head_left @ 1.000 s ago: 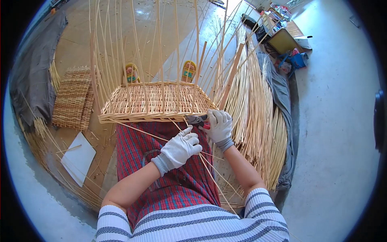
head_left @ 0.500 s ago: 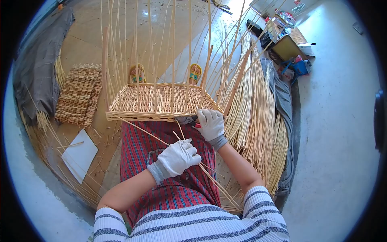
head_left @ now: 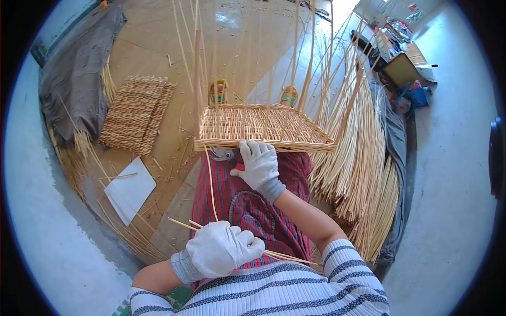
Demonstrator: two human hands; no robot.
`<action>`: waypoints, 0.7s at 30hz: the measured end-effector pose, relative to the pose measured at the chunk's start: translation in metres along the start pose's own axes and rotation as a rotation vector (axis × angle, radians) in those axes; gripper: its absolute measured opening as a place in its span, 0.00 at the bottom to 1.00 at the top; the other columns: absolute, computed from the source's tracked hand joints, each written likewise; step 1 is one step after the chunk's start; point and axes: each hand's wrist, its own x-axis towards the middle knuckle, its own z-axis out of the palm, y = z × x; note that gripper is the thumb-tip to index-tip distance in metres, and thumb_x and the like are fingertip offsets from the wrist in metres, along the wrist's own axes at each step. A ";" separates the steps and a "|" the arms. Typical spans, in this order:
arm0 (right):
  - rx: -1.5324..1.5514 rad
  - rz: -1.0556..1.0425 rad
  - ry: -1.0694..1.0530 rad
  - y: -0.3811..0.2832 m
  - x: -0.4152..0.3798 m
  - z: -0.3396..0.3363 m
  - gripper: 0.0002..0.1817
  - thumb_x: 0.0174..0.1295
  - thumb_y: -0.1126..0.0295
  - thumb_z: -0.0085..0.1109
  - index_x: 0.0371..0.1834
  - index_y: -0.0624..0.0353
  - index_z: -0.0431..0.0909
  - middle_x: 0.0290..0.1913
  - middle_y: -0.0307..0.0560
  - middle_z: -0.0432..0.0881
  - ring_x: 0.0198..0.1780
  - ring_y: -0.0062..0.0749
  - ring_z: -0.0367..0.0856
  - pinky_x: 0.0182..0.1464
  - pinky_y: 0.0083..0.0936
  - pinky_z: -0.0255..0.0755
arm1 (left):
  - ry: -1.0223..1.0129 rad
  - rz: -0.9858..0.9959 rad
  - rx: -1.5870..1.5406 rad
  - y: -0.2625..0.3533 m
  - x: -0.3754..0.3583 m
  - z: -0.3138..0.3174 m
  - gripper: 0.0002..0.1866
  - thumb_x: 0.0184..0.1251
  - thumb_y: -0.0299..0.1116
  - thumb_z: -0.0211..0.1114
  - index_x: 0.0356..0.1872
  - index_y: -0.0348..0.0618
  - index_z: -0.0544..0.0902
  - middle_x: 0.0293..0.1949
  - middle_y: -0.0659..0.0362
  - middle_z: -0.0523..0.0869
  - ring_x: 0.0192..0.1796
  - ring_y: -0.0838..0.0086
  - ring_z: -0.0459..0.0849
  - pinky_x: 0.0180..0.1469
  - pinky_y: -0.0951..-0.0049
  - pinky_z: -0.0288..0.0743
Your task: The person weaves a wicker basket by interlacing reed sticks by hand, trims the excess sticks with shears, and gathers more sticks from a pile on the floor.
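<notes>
A rectangular woven wicker basket base (head_left: 263, 126) rests on my knees, its upright stakes standing around it. My gloved right hand (head_left: 259, 167) is closed around red-handled pruning shears (head_left: 223, 155) just below the basket's near edge. The shears' metal head is by the near left part of that edge, and their handles are mostly covered by my hand. Close to my body, my gloved left hand (head_left: 224, 249) is closed around several thin wicker rods (head_left: 289, 257). One pale rod (head_left: 212, 184) runs from the basket's near left corner down to this hand.
Bundles of long wicker rods (head_left: 350, 174) lie on the right beside a dark cloth. Woven wicker panels (head_left: 136, 113) and a white sheet (head_left: 130, 190) are on the floor at left. Grey cloth (head_left: 79, 73) covers more rods along the left wall. Cut scraps litter the floor.
My right hand and the shears have moved left along the basket's near edge. My left hand has drawn back toward my body with the rods. The view has shifted, too.
</notes>
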 end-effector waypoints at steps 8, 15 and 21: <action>-0.199 -0.065 -0.004 0.004 0.022 0.028 0.45 0.44 0.37 0.74 0.62 0.51 0.72 0.51 0.38 0.74 0.53 0.34 0.75 0.50 0.37 0.69 | 0.056 -0.012 0.006 0.004 -0.017 -0.007 0.15 0.62 0.37 0.59 0.49 0.48 0.78 0.29 0.65 0.77 0.28 0.73 0.80 0.29 0.68 0.74; 0.104 -0.109 0.195 0.061 -0.008 -0.003 0.29 0.47 0.59 0.78 0.53 0.52 0.77 0.41 0.46 0.80 0.47 0.46 0.82 0.51 0.45 0.74 | 0.186 -0.385 0.345 -0.023 -0.059 -0.022 0.13 0.62 0.34 0.59 0.47 0.50 0.82 0.33 0.61 0.78 0.36 0.68 0.81 0.38 0.62 0.75; 0.788 0.635 0.584 0.203 -0.066 -0.015 0.15 0.68 0.69 0.64 0.56 0.55 0.75 0.35 0.41 0.82 0.32 0.31 0.82 0.33 0.29 0.77 | 1.324 -1.412 0.062 -0.157 -0.320 0.163 0.18 0.75 0.23 0.52 0.61 0.45 0.81 0.55 0.48 0.82 0.61 0.54 0.80 0.65 0.60 0.73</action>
